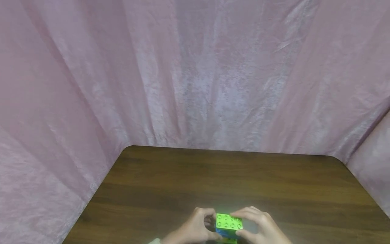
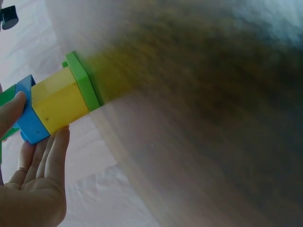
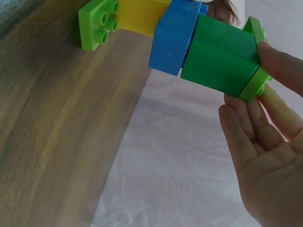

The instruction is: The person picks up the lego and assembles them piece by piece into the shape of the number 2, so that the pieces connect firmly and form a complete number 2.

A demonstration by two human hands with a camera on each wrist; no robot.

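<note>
A stack of toy building bricks stands upright on the table between both hands. Its lowest part is a light green plate point(image 2: 84, 79), with a yellow brick point(image 2: 59, 100) above it. Higher up come a blue brick point(image 3: 174, 38) and a dark green brick point(image 3: 218, 54), with a thin dark seam between them. A light green studded piece point(image 1: 226, 221) caps the stack. My left hand point(image 1: 195, 226) pinches the blue brick between thumb and fingers. With thumb and fingertips, my right hand point(image 1: 259, 223) grips the top light green piece.
The brown wooden table point(image 1: 213, 179) has rounded far corners. Pink curtains point(image 1: 207, 84) hang behind it and along both sides. A small dark object point(image 2: 8, 18) shows in the left wrist view's upper corner.
</note>
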